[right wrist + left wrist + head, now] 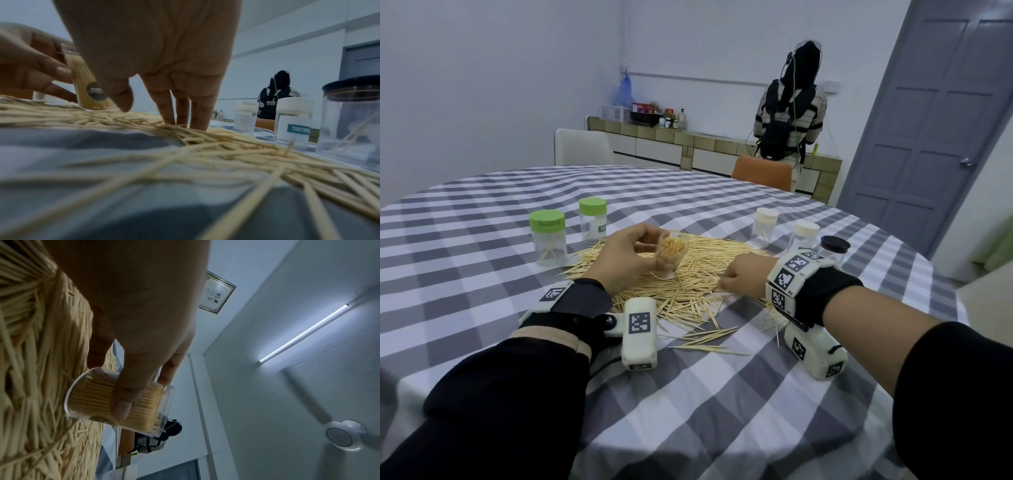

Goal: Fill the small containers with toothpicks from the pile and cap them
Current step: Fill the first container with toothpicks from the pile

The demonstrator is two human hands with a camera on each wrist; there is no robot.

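Note:
A wide pile of toothpicks (688,294) lies on the checked tablecloth (688,394). My left hand (626,257) grips a clear uncapped container (671,253) packed with toothpicks, tilted, its base on the pile. In the left wrist view my thumb and fingers (121,408) wrap round the container (88,395). My right hand (743,277) is at the pile's right side; its fingertips (179,116) point down into the toothpicks (205,142), the thumb apart from them and nothing pinched. The container (86,84) shows to the left there.
Two green-capped containers (548,240) (593,219) stand left of the pile. Two white-capped ones (765,228) (804,236) and a black-capped one (834,248) stand right. Chairs (762,173) are beyond the table. A person (789,120) stands at the far counter.

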